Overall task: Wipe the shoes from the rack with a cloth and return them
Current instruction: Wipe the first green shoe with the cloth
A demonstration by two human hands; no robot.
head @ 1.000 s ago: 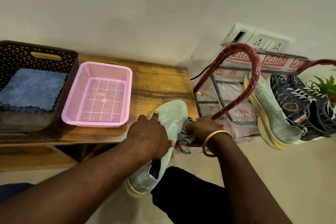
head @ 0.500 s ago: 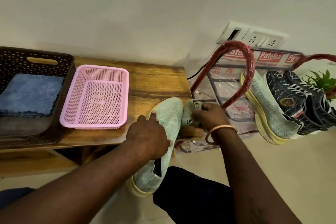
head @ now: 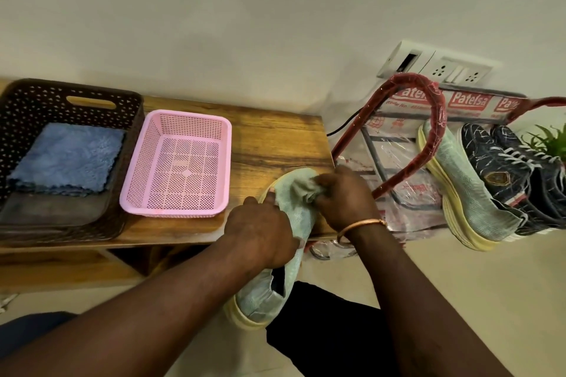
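The left hand (head: 263,229) is gripping the shoe (head: 260,297) across its upper, fingers curling round the far side. This grip is closed on the shoe and appears to be carrying most of its weight. The right hand (head: 343,196) is pinching the cloth (head: 303,188) into a wad and pressing it on the toe, so this grip is closed on the cloth alone. The shoe is lying just left of the rack (head: 435,119). Its toe is pointing away from the person and leaning on the end of the tabletop (head: 275,138) nearest the rack, and its heel is hanging off toward the person.

Hazards, as judged from this position:

1. Slipping shoe. Only the toe appears to be resting on the tabletop. If the right hand is pushing harder than the left grip is resisting, the shoe is likely to twist or slide down to the floor left of the rack.
2. Incomplete wiping. The left hand is covering the midfoot, and the sole is facing away from the camera. These zones are at risk of being skipped unless the grip is moved.
3. Wadded cloth. A bunched cloth is presenting little clean face and may be smearing dirt over the pale knit.
4. Crowded return. On the rack, the mate (head: 468,193) is leaning against the dark pair (head: 502,168), just behind the red end loop. A careless return is likely to be catching the loop or the plastic wrap, or knocking the mate off the rack.
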